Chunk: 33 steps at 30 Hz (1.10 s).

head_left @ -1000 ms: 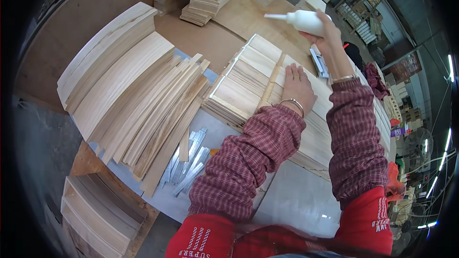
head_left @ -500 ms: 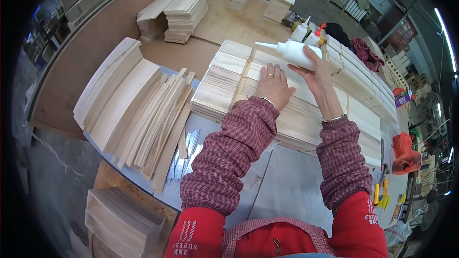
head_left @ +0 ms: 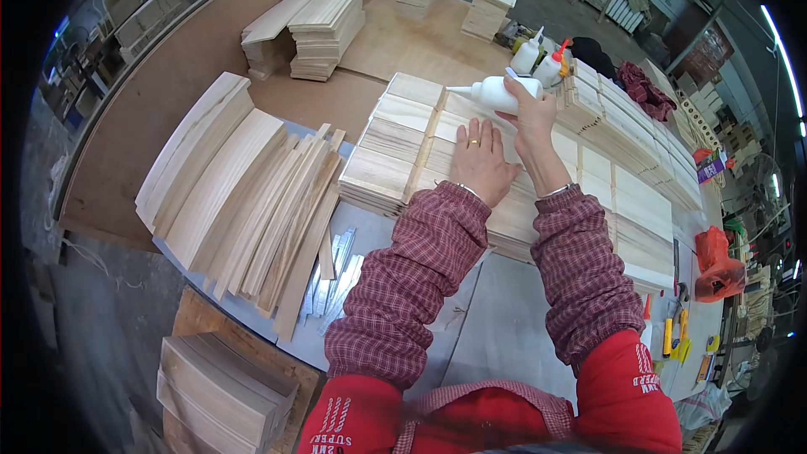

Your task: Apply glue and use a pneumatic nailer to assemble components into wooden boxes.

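Note:
A white squeeze bottle with a long pointed nozzle (head_left: 492,94) lies sideways in the fingers of my right hand (head_left: 533,122). Its tip points left, at the upper end of a darker groove (head_left: 426,143) that crosses the pale wooden boards (head_left: 387,151). Whether the tip touches the wood I cannot tell. Palm down on these stacked boards rests my left hand (head_left: 485,161), fingers stretched out, a ring on one of them. It holds nothing and sits just below the bottle.
Loose wooden strips (head_left: 286,202) and thicker boards (head_left: 210,160) lie on the left. Metal strips (head_left: 336,273) are beside them. Two more bottles (head_left: 527,55) stand behind the boards. At right are a red plastic bag (head_left: 717,265) and yellow-handled tools (head_left: 683,336). More wood stacks (head_left: 328,29) stand farther back.
My right hand has moved left and slightly down with the bottle, bringing the nozzle down to the boards' groove. My left hand has stayed flat on the boards.

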Each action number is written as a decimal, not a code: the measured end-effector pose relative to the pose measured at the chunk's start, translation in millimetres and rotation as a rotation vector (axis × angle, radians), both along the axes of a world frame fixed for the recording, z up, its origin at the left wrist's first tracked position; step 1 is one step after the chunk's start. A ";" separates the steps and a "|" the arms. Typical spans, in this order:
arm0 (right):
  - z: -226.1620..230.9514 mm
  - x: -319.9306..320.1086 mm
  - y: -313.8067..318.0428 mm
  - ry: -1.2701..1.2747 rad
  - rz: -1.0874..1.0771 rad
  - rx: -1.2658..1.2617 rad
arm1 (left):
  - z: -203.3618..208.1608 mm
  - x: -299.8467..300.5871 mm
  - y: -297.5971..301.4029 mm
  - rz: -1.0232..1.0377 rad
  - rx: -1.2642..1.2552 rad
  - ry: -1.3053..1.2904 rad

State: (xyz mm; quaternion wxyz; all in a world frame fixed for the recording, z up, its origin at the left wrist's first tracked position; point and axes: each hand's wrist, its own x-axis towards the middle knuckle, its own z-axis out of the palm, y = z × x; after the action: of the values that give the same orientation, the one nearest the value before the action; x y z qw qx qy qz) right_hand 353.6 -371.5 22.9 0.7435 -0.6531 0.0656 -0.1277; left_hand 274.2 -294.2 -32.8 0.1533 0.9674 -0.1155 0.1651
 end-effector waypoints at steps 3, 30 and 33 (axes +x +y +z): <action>1.4 -4.1 8.1 0.013 -0.028 -0.090 | 0.6 -1.8 1.4 0.002 0.004 0.012; 0.8 -93.8 36.7 -0.030 -0.211 -0.358 | -19.0 -78.6 9.9 -0.015 -0.154 -0.356; 2.2 -107.8 36.7 -0.004 -0.202 -0.337 | -20.0 -78.5 10.0 0.003 -0.097 -0.339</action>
State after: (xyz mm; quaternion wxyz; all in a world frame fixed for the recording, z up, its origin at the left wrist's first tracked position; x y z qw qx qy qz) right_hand 245.8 -334.7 25.1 0.6074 -0.7581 0.1071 -0.2120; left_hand 195.7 -284.3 -52.9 0.1778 0.9173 -0.1303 0.3316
